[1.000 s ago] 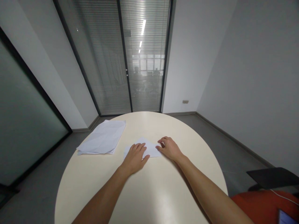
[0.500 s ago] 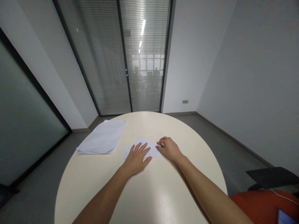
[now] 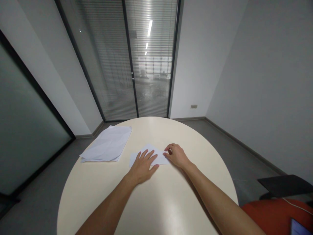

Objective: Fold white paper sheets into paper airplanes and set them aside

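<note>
A small piece of white folded paper (image 3: 160, 159) lies on the round cream table (image 3: 151, 199), its top rising to a point. My left hand (image 3: 144, 166) rests flat across the left part of it, fingers spread and pressing down. At the paper's right edge is my right hand (image 3: 176, 156), its fingers curled and the thumb and index fingertips close together at the edge. The right corner of the paper is partly hidden beneath this hand.
A stack of white paper sheets (image 3: 107, 143) lies at the table's left edge. Beyond the table stand glass panels with blinds (image 3: 146, 91). At the lower right are a red seat (image 3: 271, 217), a black chair part (image 3: 286, 184) and a lit screen (image 3: 299, 227).
The fingers of my right hand have shifted very slightly at the paper's right edge. My left hand and the paper look unmoved.
</note>
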Tool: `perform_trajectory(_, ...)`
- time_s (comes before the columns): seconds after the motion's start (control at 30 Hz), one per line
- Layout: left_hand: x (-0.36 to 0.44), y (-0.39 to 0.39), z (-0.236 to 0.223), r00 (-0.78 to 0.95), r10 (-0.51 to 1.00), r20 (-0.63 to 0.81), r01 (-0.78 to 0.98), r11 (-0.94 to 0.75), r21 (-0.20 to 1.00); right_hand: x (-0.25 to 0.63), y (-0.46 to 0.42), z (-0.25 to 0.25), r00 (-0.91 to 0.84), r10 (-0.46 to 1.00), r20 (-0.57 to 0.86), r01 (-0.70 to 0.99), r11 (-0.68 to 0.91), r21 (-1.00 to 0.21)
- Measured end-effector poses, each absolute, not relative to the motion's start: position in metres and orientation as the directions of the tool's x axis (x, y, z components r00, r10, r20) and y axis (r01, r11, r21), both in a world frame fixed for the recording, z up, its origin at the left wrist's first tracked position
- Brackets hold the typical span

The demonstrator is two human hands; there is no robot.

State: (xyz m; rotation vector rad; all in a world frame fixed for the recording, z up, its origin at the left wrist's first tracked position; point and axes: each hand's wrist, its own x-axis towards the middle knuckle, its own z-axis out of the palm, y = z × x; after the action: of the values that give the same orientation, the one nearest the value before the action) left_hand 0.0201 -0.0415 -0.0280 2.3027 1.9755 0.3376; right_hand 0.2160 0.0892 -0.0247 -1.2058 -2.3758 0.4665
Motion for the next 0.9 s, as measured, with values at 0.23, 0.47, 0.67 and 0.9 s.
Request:
perform_trajectory(0.23, 0.0202, -0.0408, -0.0280, 0.142, 0.984, 0.106, 0.966, -0.161, 0.201, 0.2158, 0.0887, -0.0248, -0.534, 0.813, 0.233, 0.656, 0.572, -0.493)
perform_trajectory(0.47, 0.0199, -0.0410, -0.0271, 0.143, 0.985, 0.100, 0.966, -0.161, 0.200, 0.2151, 0.0884, -0.0254, -0.572, 0.777, 0.265, 0.604, 0.617, -0.505)
perform_trajectory(0.67, 0.0205, -0.0415, -0.0265, 0.137, 0.985, 0.107, 0.965, -0.157, 0.208, 0.2141, 0.0893, -0.0261, -0.624, 0.738, 0.256, 0.569, 0.654, -0.498)
perform_trajectory(0.9, 0.0200, -0.0411, -0.0281, 0.143, 0.983, 0.116, 0.965, -0.165, 0.203, 0.2144, 0.0900, -0.0294, -0.625, 0.725, 0.289, 0.544, 0.670, -0.505)
